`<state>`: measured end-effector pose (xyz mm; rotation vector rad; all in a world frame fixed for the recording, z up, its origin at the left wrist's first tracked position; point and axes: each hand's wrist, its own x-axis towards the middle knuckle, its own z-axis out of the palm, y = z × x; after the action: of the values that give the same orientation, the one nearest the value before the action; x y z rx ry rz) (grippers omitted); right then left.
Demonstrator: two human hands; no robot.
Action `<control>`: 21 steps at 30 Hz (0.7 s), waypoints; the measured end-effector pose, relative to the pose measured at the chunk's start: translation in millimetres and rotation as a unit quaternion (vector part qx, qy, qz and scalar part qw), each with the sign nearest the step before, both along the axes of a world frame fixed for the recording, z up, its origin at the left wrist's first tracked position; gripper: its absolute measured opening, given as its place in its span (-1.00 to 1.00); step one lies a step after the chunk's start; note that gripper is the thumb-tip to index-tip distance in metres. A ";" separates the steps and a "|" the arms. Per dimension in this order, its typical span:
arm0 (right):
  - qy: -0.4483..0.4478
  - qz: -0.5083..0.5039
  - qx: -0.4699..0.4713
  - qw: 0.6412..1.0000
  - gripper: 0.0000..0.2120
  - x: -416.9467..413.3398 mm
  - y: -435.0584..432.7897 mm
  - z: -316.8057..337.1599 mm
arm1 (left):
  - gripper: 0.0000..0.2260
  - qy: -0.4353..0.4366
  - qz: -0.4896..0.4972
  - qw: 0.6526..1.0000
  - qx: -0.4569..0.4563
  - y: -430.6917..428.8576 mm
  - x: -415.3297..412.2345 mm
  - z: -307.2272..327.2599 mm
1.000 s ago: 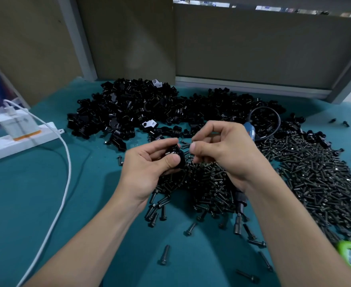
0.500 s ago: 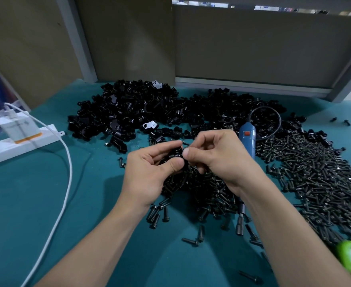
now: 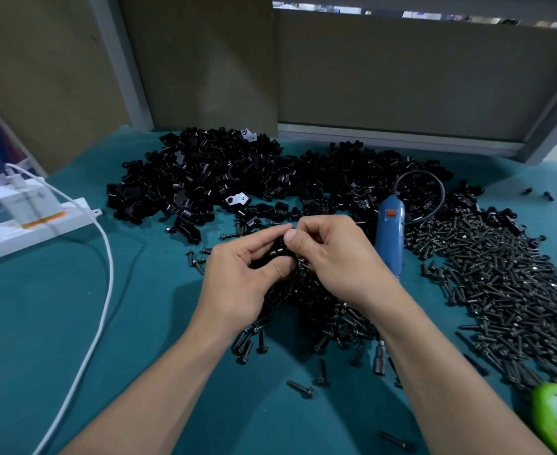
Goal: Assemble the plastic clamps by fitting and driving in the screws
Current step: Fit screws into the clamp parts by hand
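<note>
Clamp (image 3: 275, 255) gripped by left hand (image 3: 237, 284); small part, judged screw, pinched by right hand (image 3: 333, 261) at clamp's upper right.

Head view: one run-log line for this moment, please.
phase: fitting | left hand: holds clamp | right hand: pinches clamp top, screw not visible | screwdriver: lying on table, not held

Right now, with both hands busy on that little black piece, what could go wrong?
The clamp is only pinched between the left hand and right hand; a slip could drop it into the black screw pile beneath, where it would be hard to spot. The blue screwdriver lies close beside the right wrist, so a careless move might knock it and scatter screws.
</note>
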<state>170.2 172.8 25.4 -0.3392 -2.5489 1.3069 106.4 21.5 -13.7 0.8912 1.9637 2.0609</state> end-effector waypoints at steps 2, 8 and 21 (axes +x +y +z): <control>-0.007 -0.010 0.046 0.999 -0.60 -0.5 -3.4 -0.3 | -0.48 -0.008 -0.001 1.000 0.005 1.1 0.0 -2.1; 0.001 -0.027 0.051 0.998 -0.65 0.3 -7.4 -2.7 | -0.59 -0.042 -0.029 0.998 0.048 2.4 0.6 -4.3; -0.008 -0.029 0.063 0.998 -0.48 0.2 -8.6 -3.0 | -0.57 0.012 0.007 1.000 0.023 0.9 -2.9 -4.7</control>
<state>170.4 164.2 22.4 -0.3973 -2.5987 1.1222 103.4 22.4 -18.4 0.9162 1.9480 2.1206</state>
